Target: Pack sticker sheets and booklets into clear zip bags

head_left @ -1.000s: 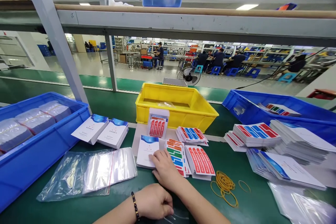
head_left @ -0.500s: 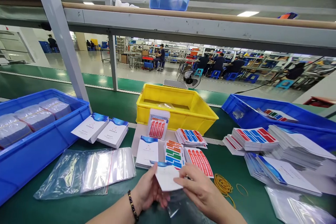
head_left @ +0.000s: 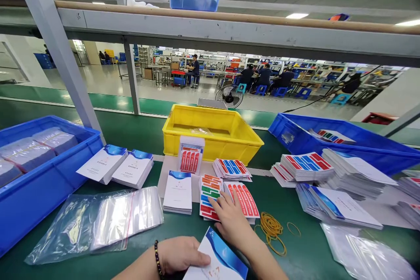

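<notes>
My left hand (head_left: 188,253) is closed on a white booklet with a blue wavy band (head_left: 218,258), thumb on top, low at the front of the bench. My right hand (head_left: 229,218) reaches past it, fingers spread and fingertips on the multicoloured sticker sheets (head_left: 210,194). Red sticker sheets (head_left: 244,199) lie just right of these, partly under the fingers. A stack of white booklets (head_left: 177,192) stands left of the stickers. Behind is a clear bag of red stickers (head_left: 190,157) propped upright, and a pile of blue and red sticker sheets (head_left: 232,169).
A yellow bin (head_left: 213,144) stands at the back, between a left blue bin (head_left: 49,179) of bundled packs and a right blue bin (head_left: 328,135). Clear plastic bags (head_left: 111,218) lie left. Rubber bands (head_left: 271,229) and more booklet piles (head_left: 344,205) lie right.
My left hand has drawn the booklet down and towards me, turning it. My right hand has let go of it and moved forward onto the sticker sheets. The view has shifted slightly.
</notes>
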### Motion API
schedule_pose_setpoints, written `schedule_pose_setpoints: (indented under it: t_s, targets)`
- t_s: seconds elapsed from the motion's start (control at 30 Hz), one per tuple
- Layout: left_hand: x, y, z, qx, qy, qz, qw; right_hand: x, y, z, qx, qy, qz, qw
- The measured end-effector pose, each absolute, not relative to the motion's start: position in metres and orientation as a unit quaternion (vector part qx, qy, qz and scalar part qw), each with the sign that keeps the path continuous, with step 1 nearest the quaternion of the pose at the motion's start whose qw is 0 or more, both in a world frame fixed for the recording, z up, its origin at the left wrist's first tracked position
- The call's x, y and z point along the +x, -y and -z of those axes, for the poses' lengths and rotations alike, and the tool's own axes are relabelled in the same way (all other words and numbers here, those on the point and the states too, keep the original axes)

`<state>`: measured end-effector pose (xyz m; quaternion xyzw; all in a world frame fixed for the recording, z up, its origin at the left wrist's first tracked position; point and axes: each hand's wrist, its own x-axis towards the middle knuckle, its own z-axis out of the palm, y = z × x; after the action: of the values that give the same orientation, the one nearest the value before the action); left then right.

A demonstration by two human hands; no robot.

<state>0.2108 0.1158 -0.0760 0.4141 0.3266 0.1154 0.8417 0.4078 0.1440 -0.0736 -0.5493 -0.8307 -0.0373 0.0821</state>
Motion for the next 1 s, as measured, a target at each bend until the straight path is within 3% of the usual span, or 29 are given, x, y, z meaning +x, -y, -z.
schedule_pose_setpoints:
  t_s: [0.13,0.33,0.4,0.67,0.8,0.93,1.0]
  targets:
    - [0.214,-0.115,0.075,0.392,-0.336,-0.129,0.847,0.417,-0.146,0.075,-0.531,0.838,0.019,0.123]
    - [0.224,-0.12,0.077,0.269,-0.322,-0.233,0.877,0.432,-0.147,0.054,-0.452,0.813,0.111,0.351]
    - [0.226,-0.124,0.073,0.207,-0.308,-0.27,0.888,0.426,-0.137,0.037,-0.402,0.826,0.111,0.38]
    - [0.228,-0.134,0.068,0.104,-0.303,-0.329,0.888,0.382,-0.092,0.021,-0.321,0.916,-0.018,0.24]
    - [0.228,-0.132,0.066,0.126,-0.35,-0.326,0.869,0.389,-0.095,0.024,-0.333,0.914,-0.076,0.22]
    - [0.228,-0.129,0.052,0.141,-0.41,-0.313,0.845,0.429,-0.119,0.034,-0.47,0.836,0.003,0.283]
    - [0.228,-0.129,0.045,0.147,-0.436,-0.294,0.838,0.45,-0.13,0.042,-0.572,0.774,0.065,0.264]
